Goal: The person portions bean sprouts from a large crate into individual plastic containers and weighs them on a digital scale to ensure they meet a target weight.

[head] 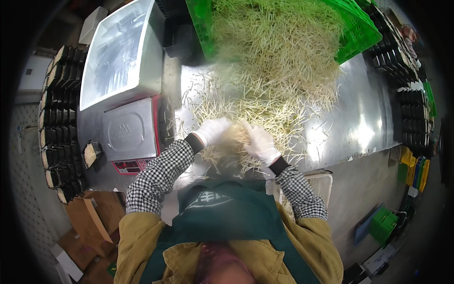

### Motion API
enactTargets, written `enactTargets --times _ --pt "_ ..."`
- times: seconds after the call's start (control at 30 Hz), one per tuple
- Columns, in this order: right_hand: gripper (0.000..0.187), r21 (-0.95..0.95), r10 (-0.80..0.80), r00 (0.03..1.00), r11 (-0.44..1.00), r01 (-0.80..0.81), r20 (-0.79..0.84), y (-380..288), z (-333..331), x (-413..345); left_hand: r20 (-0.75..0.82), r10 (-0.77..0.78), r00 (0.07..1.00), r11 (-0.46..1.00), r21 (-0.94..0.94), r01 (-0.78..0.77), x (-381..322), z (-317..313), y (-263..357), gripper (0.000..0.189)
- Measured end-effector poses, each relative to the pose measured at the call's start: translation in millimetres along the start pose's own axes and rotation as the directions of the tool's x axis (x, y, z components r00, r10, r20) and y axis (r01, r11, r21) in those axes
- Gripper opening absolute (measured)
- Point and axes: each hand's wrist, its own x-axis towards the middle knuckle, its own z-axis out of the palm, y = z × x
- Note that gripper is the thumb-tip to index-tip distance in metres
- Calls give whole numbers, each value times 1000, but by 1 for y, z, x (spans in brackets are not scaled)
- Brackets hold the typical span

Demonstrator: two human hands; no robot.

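Both of my hands wear white gloves and meet over loose bean sprouts (262, 113) on the metal table (354, 117). A small bundle of sprouts (237, 136) lies between them, blurred. My right hand (260, 145) has its fingers around the right side of this bundle. At the bundle's left side is my left hand (212, 131); its fingertips are blurred, so its grip cannot be made out. Beyond the hands, a large heap of sprouts (283, 53) spills from a tipped green plastic crate (358, 32).
Left of my arms sits a red-edged digital scale (129, 129), a white foam box (149, 67) behind it. A filled black tray (91, 154) stands beside the scale. Stacked black trays line the left (60, 120) and right (413, 117) ends. A pale plastic basket (326, 184) is below the table's front edge.
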Motion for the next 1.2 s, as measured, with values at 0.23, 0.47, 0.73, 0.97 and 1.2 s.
enactTargets --times 0.23,0.47,0.73,0.97,1.2 --pt "125 -374 105 984 926 -46 141 57 -1 -26 36 -222 974 973 75 219 0 -10 52 116" --pt "79 -136 65 997 989 -58 45 80 16 -32 125 -262 957 958 -87 274 -2 5 41 88" --pt "74 341 216 976 921 -190 -39 82 -2 -35 164 -422 892 345 -880 325 -10 -40 84 56" --pt "124 102 409 906 911 -399 -107 8 21 -20 108 -341 934 353 -906 233 13 60 78 55" --pt "112 210 485 858 868 -450 -168 17 34 -6 25 -399 917 822 -433 370 18 -70 21 53"
